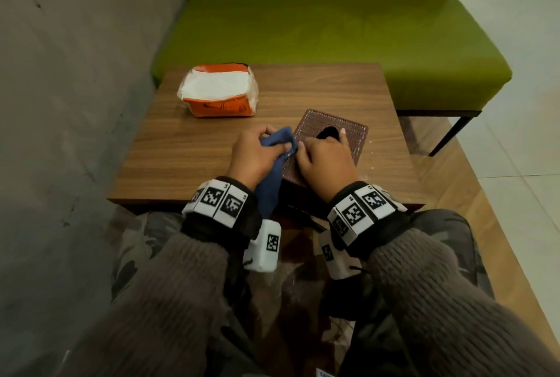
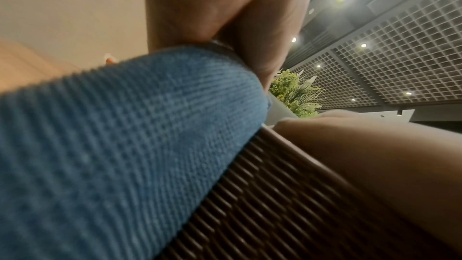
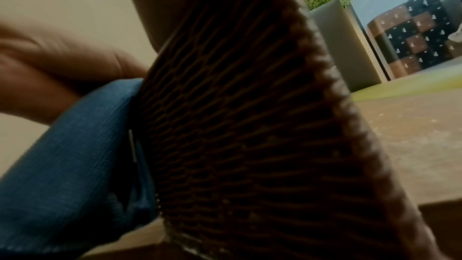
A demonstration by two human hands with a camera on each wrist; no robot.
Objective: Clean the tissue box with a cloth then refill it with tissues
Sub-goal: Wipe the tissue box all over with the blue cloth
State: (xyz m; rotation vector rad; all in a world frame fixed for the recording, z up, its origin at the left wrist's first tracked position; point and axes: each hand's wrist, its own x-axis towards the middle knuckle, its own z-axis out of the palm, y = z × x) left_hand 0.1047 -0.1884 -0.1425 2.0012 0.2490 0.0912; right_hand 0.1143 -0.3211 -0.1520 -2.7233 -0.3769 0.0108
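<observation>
A brown woven tissue box (image 1: 339,131) (image 2: 275,215) (image 3: 237,126) stands on the wooden table (image 1: 188,146), near its front edge, its dark oval slot facing up. My left hand (image 1: 260,149) grips a blue cloth (image 1: 278,137) (image 2: 112,145) (image 3: 70,165) and holds it against the box's left side. My right hand (image 1: 324,158) lies on the box's top with fingers curled over it and one fingertip beside the slot. An orange pack of white tissues (image 1: 219,88), torn open on top, lies at the table's far left.
A green bench (image 1: 333,34) runs behind the table, with a grey wall (image 1: 75,73) on the left. A tiled floor (image 1: 515,164) lies to the right. My knees sit under the table's front edge. A potted plant (image 2: 292,94) shows in the wrist views.
</observation>
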